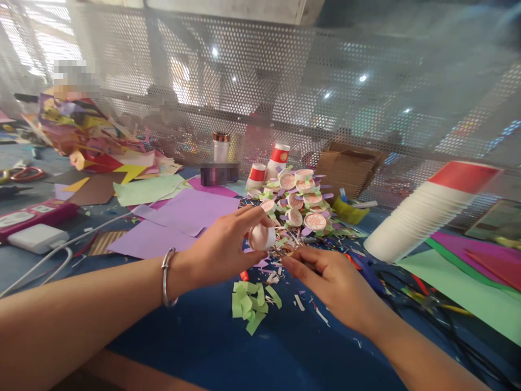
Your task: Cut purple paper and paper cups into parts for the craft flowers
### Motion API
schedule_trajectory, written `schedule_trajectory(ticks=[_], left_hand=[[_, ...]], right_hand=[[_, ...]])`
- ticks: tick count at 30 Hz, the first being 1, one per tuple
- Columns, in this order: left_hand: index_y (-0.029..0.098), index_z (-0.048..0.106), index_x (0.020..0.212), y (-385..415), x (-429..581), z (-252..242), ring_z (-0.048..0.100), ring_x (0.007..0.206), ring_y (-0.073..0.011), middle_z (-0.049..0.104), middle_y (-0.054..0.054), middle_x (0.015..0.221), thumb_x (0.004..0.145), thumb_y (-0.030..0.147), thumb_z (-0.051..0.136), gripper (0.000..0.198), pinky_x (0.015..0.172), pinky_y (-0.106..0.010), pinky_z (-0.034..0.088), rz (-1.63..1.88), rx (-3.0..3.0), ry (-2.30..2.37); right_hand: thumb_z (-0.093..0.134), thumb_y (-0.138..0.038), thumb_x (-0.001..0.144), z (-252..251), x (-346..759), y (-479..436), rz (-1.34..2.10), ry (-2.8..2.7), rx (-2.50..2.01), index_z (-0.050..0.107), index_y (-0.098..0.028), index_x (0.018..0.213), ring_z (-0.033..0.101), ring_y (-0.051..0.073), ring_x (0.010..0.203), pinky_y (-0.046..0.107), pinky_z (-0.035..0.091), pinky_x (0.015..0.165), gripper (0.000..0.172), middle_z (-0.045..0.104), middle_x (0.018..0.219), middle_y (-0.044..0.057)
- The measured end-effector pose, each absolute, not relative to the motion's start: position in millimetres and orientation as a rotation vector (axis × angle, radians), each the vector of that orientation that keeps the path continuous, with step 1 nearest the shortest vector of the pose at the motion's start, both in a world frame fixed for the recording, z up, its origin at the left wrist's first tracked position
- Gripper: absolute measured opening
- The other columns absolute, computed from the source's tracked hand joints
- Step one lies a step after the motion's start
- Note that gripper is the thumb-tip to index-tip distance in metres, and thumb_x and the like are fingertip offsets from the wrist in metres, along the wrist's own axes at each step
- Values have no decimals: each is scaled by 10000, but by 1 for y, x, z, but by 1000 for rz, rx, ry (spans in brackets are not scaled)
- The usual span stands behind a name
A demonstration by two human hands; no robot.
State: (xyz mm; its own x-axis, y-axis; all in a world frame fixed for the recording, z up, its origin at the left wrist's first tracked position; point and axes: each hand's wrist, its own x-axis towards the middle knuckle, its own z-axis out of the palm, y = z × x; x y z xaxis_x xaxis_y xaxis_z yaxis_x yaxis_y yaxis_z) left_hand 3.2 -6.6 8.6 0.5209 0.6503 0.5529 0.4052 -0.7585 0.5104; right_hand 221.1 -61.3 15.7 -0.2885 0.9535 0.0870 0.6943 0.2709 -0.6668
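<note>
My left hand (228, 244), with a silver bangle at the wrist, is closed around a small white paper cup piece (262, 238) near the middle. Just right of it, my right hand (321, 271) is pinched together near the cup piece; what lies between its fingers is too small to make out. Below the hands, small green paper strips (249, 305) lie on the blue tabletop (195, 347). Behind them rises a pile of round cup pieces (315, 221) with red patterns and green and purple paper tabs.
Purple paper sheets (203, 209) and a white cable (97, 222) lie at left. A leaning stack of paper cups (423, 217) stands at right, near black cables (439, 326). Cardboard (345, 168) and a perforated screen (260, 70) are behind.
</note>
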Motion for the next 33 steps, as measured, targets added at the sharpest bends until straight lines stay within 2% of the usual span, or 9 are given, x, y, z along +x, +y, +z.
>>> schedule_trajectory(ticks=[4, 7, 10, 18, 25, 33], left_hand=[[188, 553, 1142, 1, 4, 3, 637, 998, -180, 639, -53, 1107, 747, 133, 710, 429, 829, -309, 582, 1080, 2215, 752], [185, 540, 1170, 1, 5, 2, 625, 1045, -172, 617, -57, 1153, 754, 133, 718, 456, 877, -296, 577, 1079, 2151, 657], [193, 543, 1181, -2, 6, 2, 616, 1068, -182, 612, -61, 1181, 758, 134, 719, 462, 916, -312, 569, 1043, 2205, 632], [189, 532, 1192, -5, 4, 4, 615, 1081, -207, 629, -80, 1196, 756, 123, 692, 469, 913, -337, 572, 1007, 2326, 650], [179, 552, 1177, -3, 2, 6, 632, 1093, -217, 650, -102, 1217, 764, 102, 687, 441, 901, -353, 582, 1007, 2412, 591], [166, 551, 1161, -3, 0, 9, 661, 1061, -192, 663, -107, 1208, 796, 177, 706, 396, 872, -305, 582, 927, 2365, 561]], right_hand=[[498, -578, 951, 19, 227, -60, 828, -1991, -1419, 530, -197, 695, 334, 110, 563, 268, 253, 504, 460, 379, 620, -45], [521, -569, 947, 21, 231, -61, 928, -1896, -1402, 577, -195, 743, 272, 94, 515, 262, 211, 464, 430, 333, 606, -61], [541, -572, 938, 21, 233, -61, 1020, -1847, -1392, 560, -196, 738, 237, 84, 488, 260, 175, 436, 426, 305, 597, -71], [527, -569, 950, 20, 232, -61, 1054, -1890, -1388, 543, -198, 713, 229, 78, 474, 259, 170, 431, 441, 286, 572, -81], [536, -555, 946, 21, 232, -61, 950, -1952, -1381, 553, -199, 683, 275, 93, 500, 264, 201, 441, 442, 341, 582, -61], [536, -572, 933, 20, 234, -60, 935, -2000, -1390, 489, -204, 652, 279, 109, 552, 267, 227, 490, 466, 296, 614, -58]])
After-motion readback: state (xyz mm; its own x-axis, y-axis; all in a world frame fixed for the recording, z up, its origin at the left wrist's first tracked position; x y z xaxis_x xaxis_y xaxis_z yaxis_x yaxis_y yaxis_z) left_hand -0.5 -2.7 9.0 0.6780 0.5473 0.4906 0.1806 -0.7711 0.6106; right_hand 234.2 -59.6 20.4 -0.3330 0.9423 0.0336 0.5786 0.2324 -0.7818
